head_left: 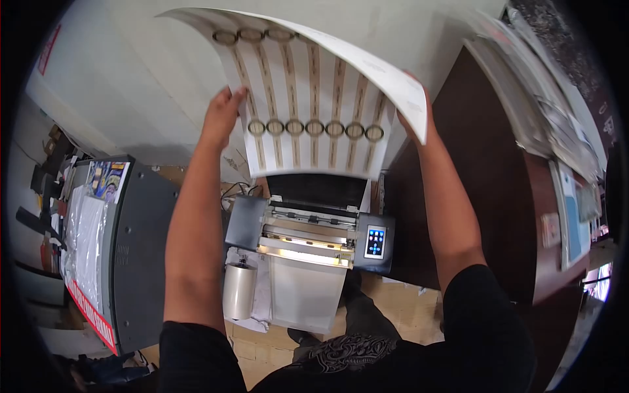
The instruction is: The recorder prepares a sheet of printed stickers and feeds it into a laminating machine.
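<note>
A large printed sheet [304, 98] is held up in front of me, bowed, its top edge curling over toward the right. Brown strips with dark oval rings run in columns on its inner face. My left hand [225, 116] pinches its left edge between thumb and fingers. At the right edge my right hand [414, 105] grips it, partly hidden by the curled side. The sheet's lower edge hangs just above the dark rear tray [321, 188] of a grey machine [246, 223]; whether they touch I cannot tell. A lit touchscreen [375, 242] shows on the machine's right end.
A pale output tray [308, 295] slopes from the machine toward me, beside a whitish cylinder [240, 291]. On the left stands a dark grey cabinet [141, 255] with plastic-wrapped material [85, 229]. A dark brown desk [481, 177] rises on the right, bearing stacked papers [531, 118].
</note>
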A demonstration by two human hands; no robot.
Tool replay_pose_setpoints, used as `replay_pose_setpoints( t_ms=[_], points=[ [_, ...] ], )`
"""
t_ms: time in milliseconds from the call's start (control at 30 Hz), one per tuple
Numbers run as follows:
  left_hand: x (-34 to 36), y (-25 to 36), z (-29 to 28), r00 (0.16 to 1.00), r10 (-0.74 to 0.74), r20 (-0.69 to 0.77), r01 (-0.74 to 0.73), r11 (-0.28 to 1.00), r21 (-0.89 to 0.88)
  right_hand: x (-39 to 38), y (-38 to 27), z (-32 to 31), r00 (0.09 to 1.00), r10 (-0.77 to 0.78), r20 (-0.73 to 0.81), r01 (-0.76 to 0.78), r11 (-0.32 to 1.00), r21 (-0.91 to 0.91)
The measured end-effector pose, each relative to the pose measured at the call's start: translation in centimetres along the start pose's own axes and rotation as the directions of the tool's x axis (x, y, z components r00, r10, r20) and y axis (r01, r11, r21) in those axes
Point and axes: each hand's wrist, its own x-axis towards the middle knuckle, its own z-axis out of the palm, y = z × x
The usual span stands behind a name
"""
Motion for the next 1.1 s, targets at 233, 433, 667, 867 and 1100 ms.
replay_pose_setpoints(
  t_ms=[233, 433, 667, 867, 1100],
  points=[
    [8.5, -8.5, 5.7, 0.987, -0.157, 0.042, 0.156, 0.987, 0.031, 3.2, 14.1, 0.4, 0.940, 0.332, -0.076, -0.337, 0.940, -0.051],
    [8.7, -15.8, 6.5, 0.967, -0.253, 0.033, 0.253, 0.967, -0.013, -1.0, 21.5, 1.7, 0.942, 0.335, -0.010, -0.335, 0.942, 0.001],
    [7.6, -21.5, 7.3, 0.918, -0.387, 0.091, 0.377, 0.920, 0.104, -5.0, 25.8, 2.8, 0.896, 0.443, -0.008, -0.443, 0.894, -0.073],
    [7.6, -24.7, 6.8, 0.847, -0.487, 0.213, 0.444, 0.869, 0.220, -6.8, 27.4, 2.6, 0.810, 0.586, 0.012, -0.583, 0.807, -0.097],
    [7.5, -26.7, 5.5, 0.794, -0.555, 0.246, 0.403, 0.785, 0.470, -9.4, 29.0, 3.3, 0.763, 0.645, 0.042, -0.646, 0.763, 0.025]
  ],
)
